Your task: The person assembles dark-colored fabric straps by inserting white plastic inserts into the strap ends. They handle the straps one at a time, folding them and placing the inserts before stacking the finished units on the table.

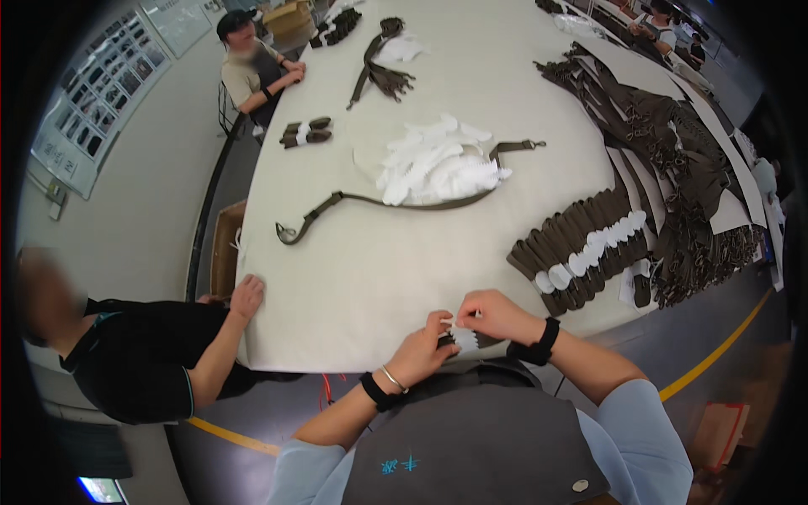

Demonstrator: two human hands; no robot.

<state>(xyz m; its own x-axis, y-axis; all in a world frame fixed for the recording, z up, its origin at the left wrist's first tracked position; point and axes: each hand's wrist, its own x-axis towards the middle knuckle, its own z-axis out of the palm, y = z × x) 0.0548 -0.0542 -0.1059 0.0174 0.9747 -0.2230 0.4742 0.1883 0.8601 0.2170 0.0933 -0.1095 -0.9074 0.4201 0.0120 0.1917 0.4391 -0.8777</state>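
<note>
One dark strap bundle [485,342] was at the tabletop's [370,282] near edge, the left hand's [419,353] fingers clamped on it, probably steadying it while the right hand's [498,319] pinched together at its white band [465,340].

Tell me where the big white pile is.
In the head view, the pile of white strips lies on the table, beyond and left of the bundled straps, with a loose strap along its near edge.

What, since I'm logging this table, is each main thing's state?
Left hand: closed on bundle
Right hand: pinching at band
Bundle: in hand, partly hidden
Band: on bundle, ends unclear
Long strap: unrolled, curved
White strips: loose, heaped
Bundle row: banded, side by side
Strap pile: unbundled, heaped
Small bundles: banded
</note>
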